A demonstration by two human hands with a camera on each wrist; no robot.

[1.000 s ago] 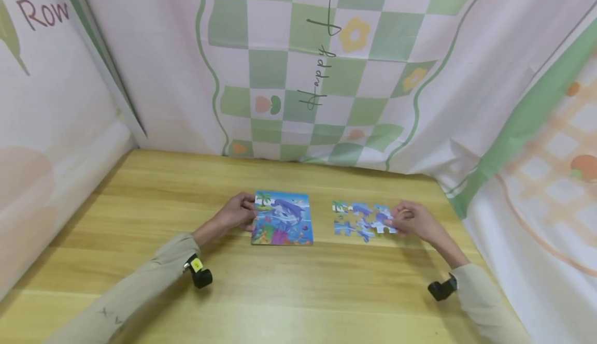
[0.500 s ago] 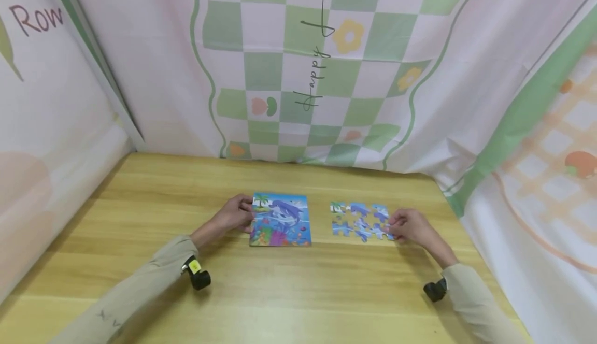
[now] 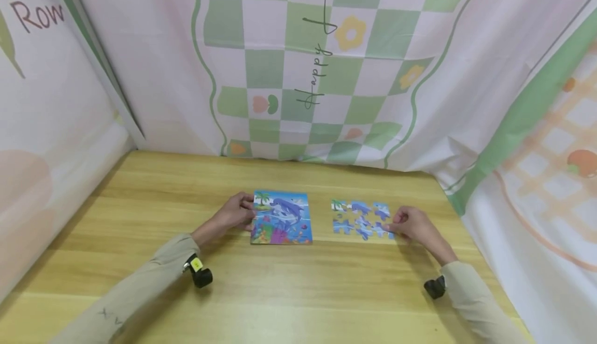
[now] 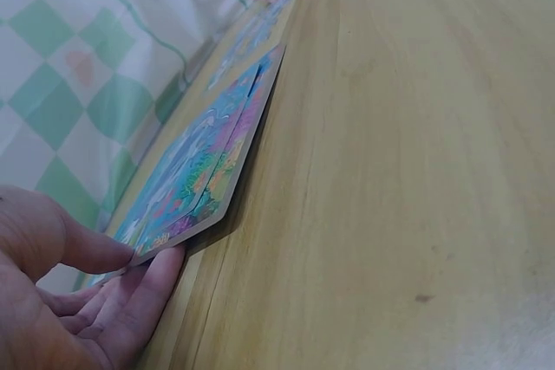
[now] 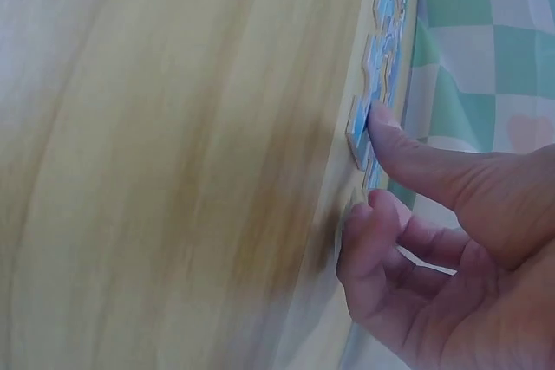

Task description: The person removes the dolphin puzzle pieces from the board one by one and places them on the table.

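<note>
Picture card and puzzle pieces being laid side by side on the table

The picture card (image 3: 281,217) is being kept left of the loose puzzle pieces (image 3: 360,220), apart from them, on the table (image 3: 298,287). The left hand (image 3: 235,213) is being held at the card's left edge, the right hand (image 3: 410,224) at the pieces' right edge; a cloth backdrop (image 3: 326,64) is hanging behind.

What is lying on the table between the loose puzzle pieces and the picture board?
Nothing visible: only bare table separates the puzzle pieces under the right hand from the picture board held by the left hand.
</note>
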